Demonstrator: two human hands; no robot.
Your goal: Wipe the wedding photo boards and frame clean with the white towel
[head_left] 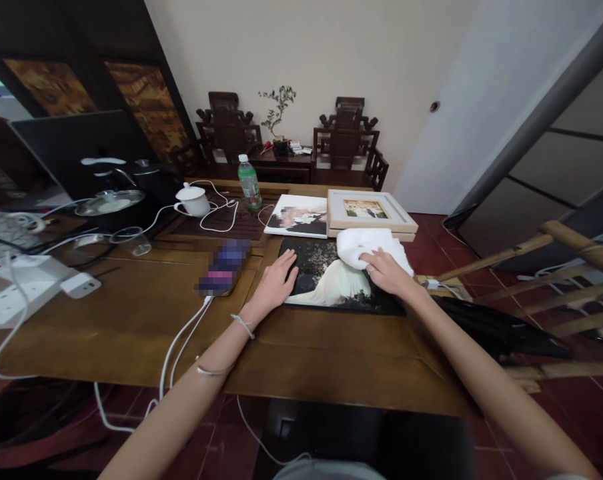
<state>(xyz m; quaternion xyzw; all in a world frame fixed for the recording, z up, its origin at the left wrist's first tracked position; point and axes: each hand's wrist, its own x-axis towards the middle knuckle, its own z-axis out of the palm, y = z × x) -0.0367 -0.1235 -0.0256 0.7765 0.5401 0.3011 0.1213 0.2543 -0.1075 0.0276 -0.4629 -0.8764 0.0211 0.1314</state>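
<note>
A dark photo panel (326, 283) with a white gown on it lies flat on the wooden table. My left hand (277, 280) rests on its left edge, fingers stretched out. On the panel's upper right, my right hand (385, 269) grips a white cloth (364, 241), bunched under and around the fingers. Part of the panel is hidden by the cloth and that hand. Just behind lies a white-edged photo print (297, 217), and beside it a light-framed picture (371, 207) sits on another frame.
Left of my left hand lies a phone (224, 267) on a white cable. Farther back stand a green-labelled bottle (250, 183) and a white lidded cup (192, 200). A power strip (26, 293), a pot (110, 203) and a clear plastic cup (134, 241) occupy the left side.
</note>
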